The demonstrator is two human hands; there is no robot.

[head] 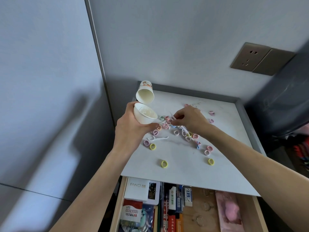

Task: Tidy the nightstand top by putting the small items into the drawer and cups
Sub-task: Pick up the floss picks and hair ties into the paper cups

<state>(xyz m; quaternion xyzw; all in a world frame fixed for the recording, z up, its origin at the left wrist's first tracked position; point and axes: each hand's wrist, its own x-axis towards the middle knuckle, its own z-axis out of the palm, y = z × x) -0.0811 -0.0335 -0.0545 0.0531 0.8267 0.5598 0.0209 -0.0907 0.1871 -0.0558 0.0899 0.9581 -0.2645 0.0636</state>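
My left hand (128, 126) grips a white paper cup (144, 115), tilted with its mouth toward the middle of the nightstand top (184, 168). Inside the cup lie white floss picks. My right hand (189, 118) pinches a white floss pick (173, 118) just above a heap of small pastel hair ties (177, 131). Another floss pick (158, 138) lies on the top near the left edge. A second, printed cup (145, 94) stands at the back left corner. The drawer (200, 210) below is pulled out.
Loose yellow ties (164, 163) and pink ties (207, 150) are scattered toward the front. The drawer holds boxes, packets, rings and a pink case (229, 211). A wall socket (247, 57) sits above, a dark bin (284, 91) at the right.
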